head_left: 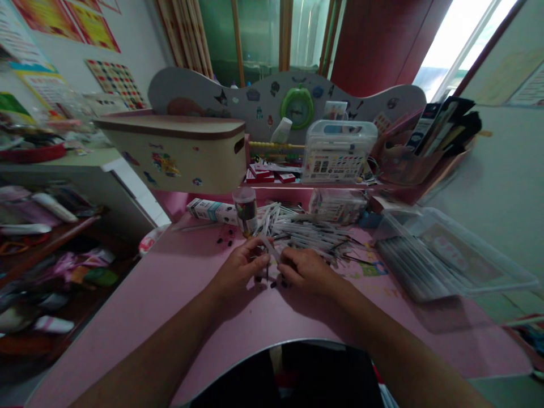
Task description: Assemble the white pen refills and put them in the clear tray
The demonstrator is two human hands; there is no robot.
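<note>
My left hand (pixel 241 265) and my right hand (pixel 306 270) meet over a pink desk (pixel 170 294). Between their fingertips they pinch a thin white pen barrel (pixel 270 249), held slanting. Small black caps (pixel 225 238) lie scattered on the desk around and under the hands. Just beyond the hands is a loose heap of several white pen barrels (pixel 306 229). A small clear cylindrical jar (pixel 245 211) stands upright behind my left hand.
A clear flat plastic box (pixel 450 255) holding several pens lies at the right. A narrow carton (pixel 211 210) lies behind the jar. A cream drawer unit (pixel 174 150), a clear lidded case (pixel 338 150) and a pen rack (pixel 442 133) stand at the back. Cluttered shelves (pixel 46 238) fill the left.
</note>
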